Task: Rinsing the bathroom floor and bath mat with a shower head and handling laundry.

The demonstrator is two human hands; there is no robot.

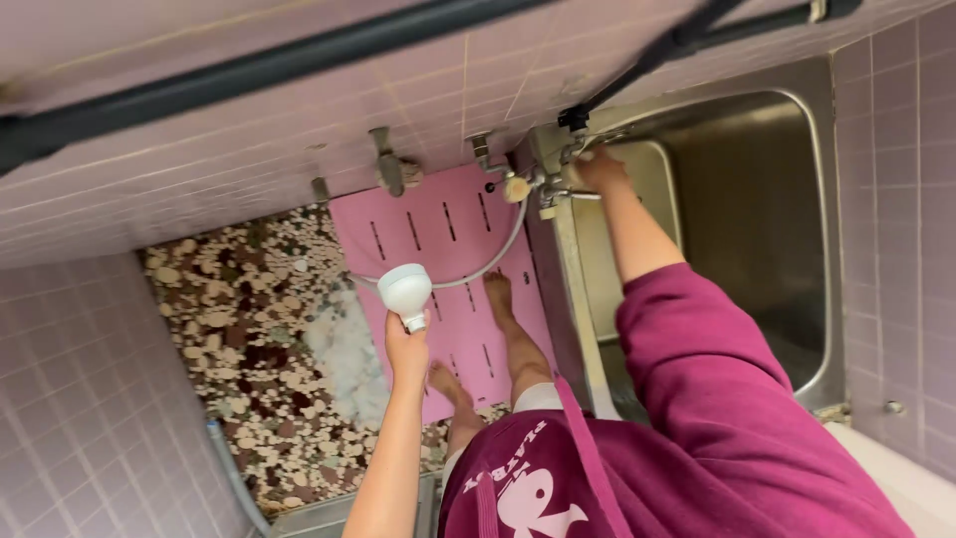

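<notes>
1. A pink plastic slatted bath mat lies on the floor, against the tub's side.
2. A brown and cream pebble-patterned floor spreads beside the mat.
3. Lilac square wall tiles cover the walls.
4. A steel bathtub stands beside the mat.
5. A dark metal rail crosses the tiled wall.

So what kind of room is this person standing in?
Most likely a home bathroom: a stainless steel tub, pale purple wall tiles, and the left hand holding a white round shower head on its hose.
</notes>
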